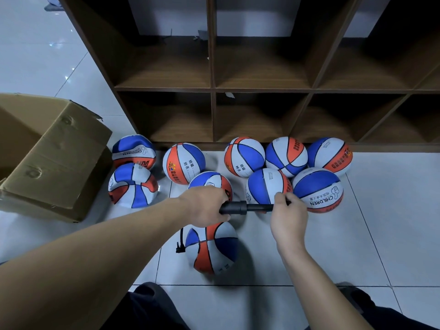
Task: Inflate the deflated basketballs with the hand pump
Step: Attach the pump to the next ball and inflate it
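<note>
1. Left hand (204, 206) is wrapped around the barrel end of the pump (245, 207), fingers curled tight on it.
2. Right hand (289, 215) grips the other end of the pump, the handle side, with the thumb on top; I can see the thin rod running between my two hands.
3. I hold the pump level, above the floor (357, 246), just over the near ball (212, 248).
4. That near ball sits on the floor between my arms, with the black hose (180, 244) hanging down to its left side; I cannot tell whether the needle is in the valve.
5. Eight more balls lie in a loose cluster against the foot of the shelf (262, 91).
6. Two balls at the far left, one (133, 151) behind the other (132, 185), look dented and soft.
7. One ball marked CHILDREN (317, 190) rests just beyond my right hand, touching its neighbours.
8. An open box (54, 158) lies tipped on the floor to the left, near the soft balls.
9. Dark trouser knees (147, 306) show at the bottom edge.
</note>
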